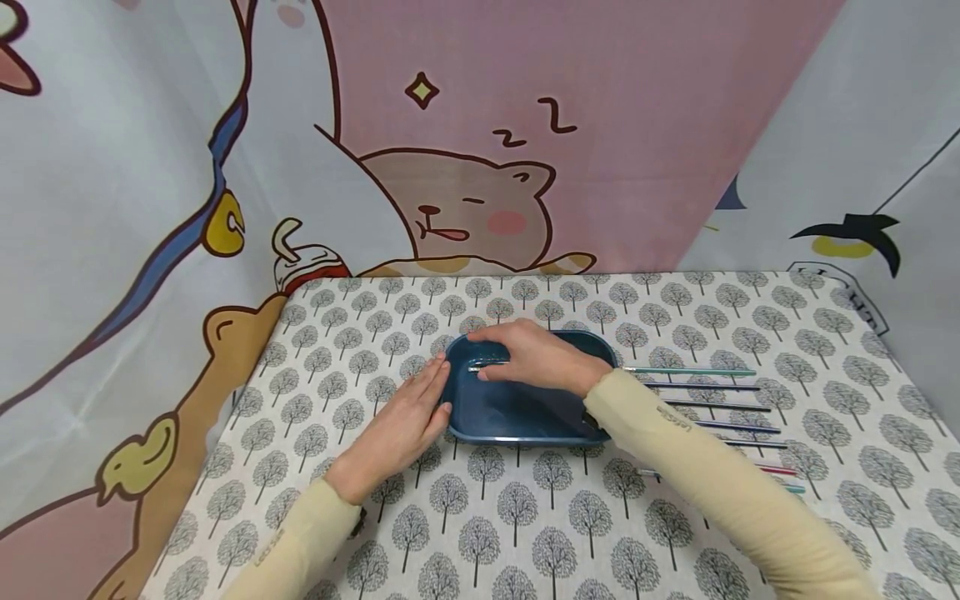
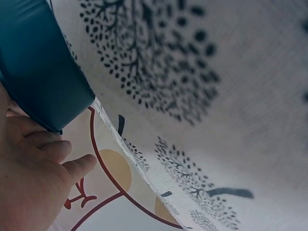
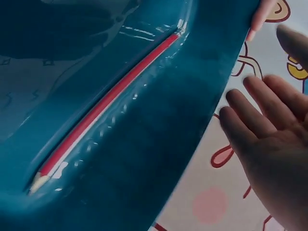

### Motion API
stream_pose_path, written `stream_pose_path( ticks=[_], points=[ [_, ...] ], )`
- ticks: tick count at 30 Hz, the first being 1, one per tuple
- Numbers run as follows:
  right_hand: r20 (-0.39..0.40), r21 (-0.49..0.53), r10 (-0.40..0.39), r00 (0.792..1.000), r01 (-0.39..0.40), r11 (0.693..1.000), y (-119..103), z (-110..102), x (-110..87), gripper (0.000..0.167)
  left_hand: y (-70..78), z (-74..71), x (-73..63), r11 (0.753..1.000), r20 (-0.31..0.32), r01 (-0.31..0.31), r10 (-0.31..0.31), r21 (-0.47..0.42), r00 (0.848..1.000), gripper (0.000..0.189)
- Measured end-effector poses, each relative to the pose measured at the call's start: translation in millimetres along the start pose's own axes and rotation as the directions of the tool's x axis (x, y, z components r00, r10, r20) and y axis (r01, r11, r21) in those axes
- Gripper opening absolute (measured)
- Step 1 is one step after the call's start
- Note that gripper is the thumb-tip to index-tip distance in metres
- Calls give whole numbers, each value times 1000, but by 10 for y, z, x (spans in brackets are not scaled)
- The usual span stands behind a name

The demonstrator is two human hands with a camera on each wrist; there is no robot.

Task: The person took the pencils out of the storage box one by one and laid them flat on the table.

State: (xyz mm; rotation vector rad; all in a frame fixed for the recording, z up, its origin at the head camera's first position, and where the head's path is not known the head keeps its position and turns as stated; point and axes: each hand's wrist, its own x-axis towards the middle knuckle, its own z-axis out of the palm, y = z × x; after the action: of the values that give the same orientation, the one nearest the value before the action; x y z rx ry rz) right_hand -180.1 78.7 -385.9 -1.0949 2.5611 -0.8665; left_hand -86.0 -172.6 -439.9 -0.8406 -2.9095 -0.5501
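Note:
A dark blue rectangular tray [image 1: 517, 412] lies on the tree-print cloth. At its left rim, my left hand [image 1: 402, 429] rests with straight fingers; the left wrist view shows those fingertips at the edge of the tray [image 2: 45, 72]. My right hand [image 1: 534, 354] is over the tray's back part, thumb and fingers spread apart. Inside the tray, a red and white pencil [image 3: 109, 100] lies along one wall, its sharpened tip at the lower left of the right wrist view. The right hand [image 3: 274, 125] appears there beside the tray with nothing in its fingers.
Several slim pencils lie roughly parallel to the right of the tray, among them a green one [image 1: 705, 371] and a dark one [image 1: 720, 407], partly behind the right sleeve [image 1: 697, 454]. A cartoon-print curtain [image 1: 637, 125] hangs behind the table [image 1: 480, 533].

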Motion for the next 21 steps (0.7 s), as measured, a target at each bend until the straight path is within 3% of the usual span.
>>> stream_pose_path(
  ticks=[9, 21],
  points=[
    [86, -30, 70, 994, -68, 997, 168, 94, 8, 63, -4, 0, -3, 1000, 2, 7, -7, 0, 1000, 61],
    [128, -171, 52, 990, -30, 985, 288, 273, 40, 58, -11, 4, 0, 1000, -3, -7, 7, -7, 1000, 61]
  ],
)
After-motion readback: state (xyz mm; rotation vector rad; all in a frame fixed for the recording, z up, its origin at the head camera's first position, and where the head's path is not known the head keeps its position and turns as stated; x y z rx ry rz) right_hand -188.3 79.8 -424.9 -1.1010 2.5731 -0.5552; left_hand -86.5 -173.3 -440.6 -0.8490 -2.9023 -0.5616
